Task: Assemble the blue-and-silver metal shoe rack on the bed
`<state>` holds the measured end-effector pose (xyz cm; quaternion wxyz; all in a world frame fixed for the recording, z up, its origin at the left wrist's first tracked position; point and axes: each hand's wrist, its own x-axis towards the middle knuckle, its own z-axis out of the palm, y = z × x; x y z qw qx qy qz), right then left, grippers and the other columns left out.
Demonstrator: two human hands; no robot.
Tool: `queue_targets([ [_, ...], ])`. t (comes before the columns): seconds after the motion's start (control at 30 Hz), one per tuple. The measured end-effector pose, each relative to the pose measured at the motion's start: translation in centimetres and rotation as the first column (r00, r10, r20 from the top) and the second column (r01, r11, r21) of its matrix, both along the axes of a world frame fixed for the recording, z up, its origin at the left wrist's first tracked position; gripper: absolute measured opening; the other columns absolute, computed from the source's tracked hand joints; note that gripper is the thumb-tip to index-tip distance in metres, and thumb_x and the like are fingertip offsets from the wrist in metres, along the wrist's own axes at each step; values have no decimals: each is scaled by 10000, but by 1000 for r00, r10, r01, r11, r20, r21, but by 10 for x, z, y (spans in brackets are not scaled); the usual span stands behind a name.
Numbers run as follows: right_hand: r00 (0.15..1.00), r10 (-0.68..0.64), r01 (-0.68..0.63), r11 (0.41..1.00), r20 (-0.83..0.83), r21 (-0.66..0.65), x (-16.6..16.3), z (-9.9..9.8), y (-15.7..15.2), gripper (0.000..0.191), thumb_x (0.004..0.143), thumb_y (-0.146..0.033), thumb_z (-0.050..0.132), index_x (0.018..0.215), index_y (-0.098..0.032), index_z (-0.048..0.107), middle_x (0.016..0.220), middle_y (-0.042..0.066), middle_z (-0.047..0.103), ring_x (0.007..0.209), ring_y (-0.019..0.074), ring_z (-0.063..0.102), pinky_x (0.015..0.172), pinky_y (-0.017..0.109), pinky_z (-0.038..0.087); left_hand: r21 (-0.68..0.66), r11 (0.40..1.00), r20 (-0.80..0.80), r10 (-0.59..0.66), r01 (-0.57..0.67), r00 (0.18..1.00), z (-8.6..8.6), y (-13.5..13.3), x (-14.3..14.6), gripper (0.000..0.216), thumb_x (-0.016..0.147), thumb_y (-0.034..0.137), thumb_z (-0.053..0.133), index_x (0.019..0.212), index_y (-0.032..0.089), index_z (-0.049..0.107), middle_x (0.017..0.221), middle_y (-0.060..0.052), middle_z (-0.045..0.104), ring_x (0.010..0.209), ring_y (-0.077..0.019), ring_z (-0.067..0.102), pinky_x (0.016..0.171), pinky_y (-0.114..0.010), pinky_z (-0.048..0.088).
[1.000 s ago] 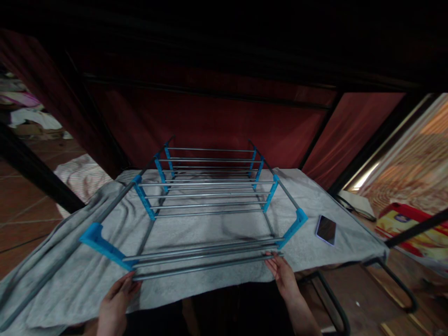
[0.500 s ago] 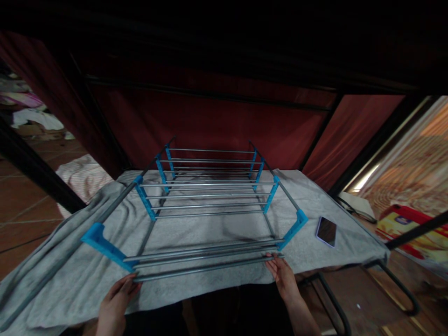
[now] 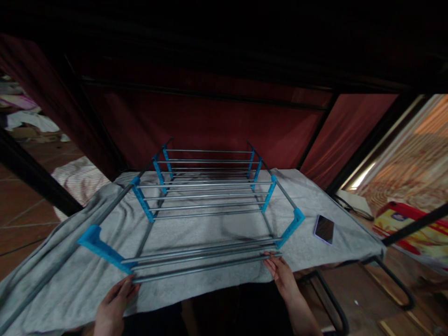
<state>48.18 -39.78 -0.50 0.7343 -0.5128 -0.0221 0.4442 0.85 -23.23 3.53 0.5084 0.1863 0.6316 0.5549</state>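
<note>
Left hand [image 3: 116, 297], right hand [image 3: 282, 274] barely moved: apart, fingers [image 3: 271, 260] pinching front rod [image 3: 203, 269] at ends.

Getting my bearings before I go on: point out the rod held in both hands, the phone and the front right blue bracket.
Held rod [image 3: 199, 269]: head view, middle of its length.
Phone [image 3: 324, 229]: head view, dark screen.
Front right blue bracket [image 3: 290, 228]: head view, middle of its slanted arm.

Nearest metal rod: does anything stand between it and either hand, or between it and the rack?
Nothing visible does. The left hand holds the nearest metal rod by its left end, the right hand near its right end. Only grey cloth shows in the gap between rod and rack; the phone lies off to the right.
</note>
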Motion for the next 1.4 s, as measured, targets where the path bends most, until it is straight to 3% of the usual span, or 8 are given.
queue_targets([
  [0.4, 998, -41, 41, 999, -47, -3, -3, 5, 1, 379, 549, -350, 942, 699, -231, 615, 697, -25, 697, 722, 194, 719, 837, 342, 621, 23, 1000, -7, -8, 8, 1000, 4, -4, 1, 247, 549, 225, 813, 764, 157, 714, 842, -43, 714, 737, -174, 676, 646, -219, 578],
  [0.57, 999, -29, 28, 999, -36, -18, -4, 9, 2, 355, 550, -339, 914, 734, -218, 636, 785, 16, 744, 773, 235, 741, 835, 367, 621, 46, 999, -59, 2, 0, 998, -2, -1, 0, 354, 490, 324, 863, 751, 173, 677, 820, -45, 694, 697, -190, 661, 685, -307, 597],
  [0.73, 1000, -12, 12, 1000, -24, -13, -7, 7, 2, 343, 531, -323, 896, 750, -206, 659, 834, 46, 763, 823, 260, 739, 844, 391, 610, 78, 995, -39, -61, 63, 997, 3, -6, -1, 466, 394, 338, 917, 767, 177, 689, 837, -28, 700, 714, -181, 665, 681, -272, 588],
  [0.9, 1000, -21, 21, 1000, -9, -8, -11, 4, 1, 328, 543, -332, 902, 747, -223, 669, 880, 49, 771, 831, 246, 728, 862, 384, 599, 38, 999, -49, 6, -4, 999, 0, -3, -2, 422, 396, 341, 900, 718, 168, 689, 851, -42, 702, 699, -180, 659, 591, -238, 569],
  [1.03, 1000, -22, 22, 1000, -2, -3, -12, 3, 2, 330, 554, -340, 904, 739, -222, 658, 882, 42, 766, 822, 234, 723, 871, 378, 596, 50, 998, -54, -24, 27, 998, -2, 0, -1, 388, 420, 294, 882, 732, 176, 686, 843, -45, 705, 712, -199, 663, 625, -277, 592],
  [1.17, 1000, -28, 28, 1000, 4, 4, -12, 3, 2, 321, 560, -334, 897, 738, -219, 656, 875, 33, 760, 818, 223, 716, 868, 376, 595, 17, 999, -62, 30, -29, 998, 4, -1, 4, 288, 480, 252, 846, 693, 173, 669, 796, -34, 692, 677, -182, 654, 624, -266, 589],
  [1.3, 1000, -21, 21, 1000, 1, 6, -11, 5, 2, 290, 568, -309, 874, 756, -222, 671, 885, 49, 764, 846, 231, 711, 863, 368, 591, 11, 1000, -27, -13, 13, 1000, 6, -3, 3, 307, 484, 184, 822, 766, 174, 702, 816, -12, 703, 688, -148, 664, 656, -209, 571],
  [1.4, 999, -31, 31, 999, -8, 16, -12, 6, 3, 272, 568, -290, 866, 743, -226, 668, 873, 42, 765, 848, 232, 711, 855, 363, 592, 81, 995, -107, -54, 63, 993, -4, 0, -3, 325, 463, 251, 854, 736, 175, 696, 803, -33, 713, 679, -181, 669, 656, -266, 594],
])
